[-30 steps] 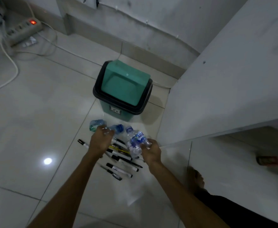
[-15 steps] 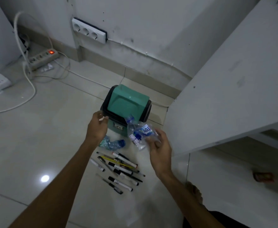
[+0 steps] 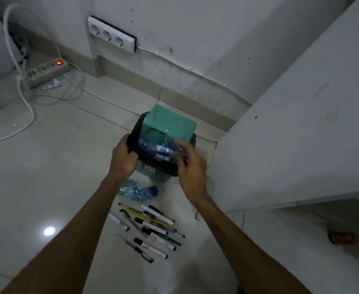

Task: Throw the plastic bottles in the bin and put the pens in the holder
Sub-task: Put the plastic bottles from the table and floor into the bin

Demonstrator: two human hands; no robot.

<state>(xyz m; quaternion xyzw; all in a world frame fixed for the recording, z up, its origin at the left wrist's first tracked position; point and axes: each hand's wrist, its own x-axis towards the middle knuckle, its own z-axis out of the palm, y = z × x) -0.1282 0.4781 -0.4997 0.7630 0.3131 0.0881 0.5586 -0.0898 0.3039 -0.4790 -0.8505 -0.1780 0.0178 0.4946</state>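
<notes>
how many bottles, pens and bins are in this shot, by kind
plastic bottles: 2, one at the bin mouth by the right hand, one crushed on the floor
pens and markers: about 10, overlapping so the count is rough
bin: 1, left hand on its rim
total: about 13

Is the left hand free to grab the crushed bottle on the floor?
Probably not yet: the left hand grips the bin rim. The crushed bottle lies just below it, with nothing over it, so letting go would clear the way.
</notes>
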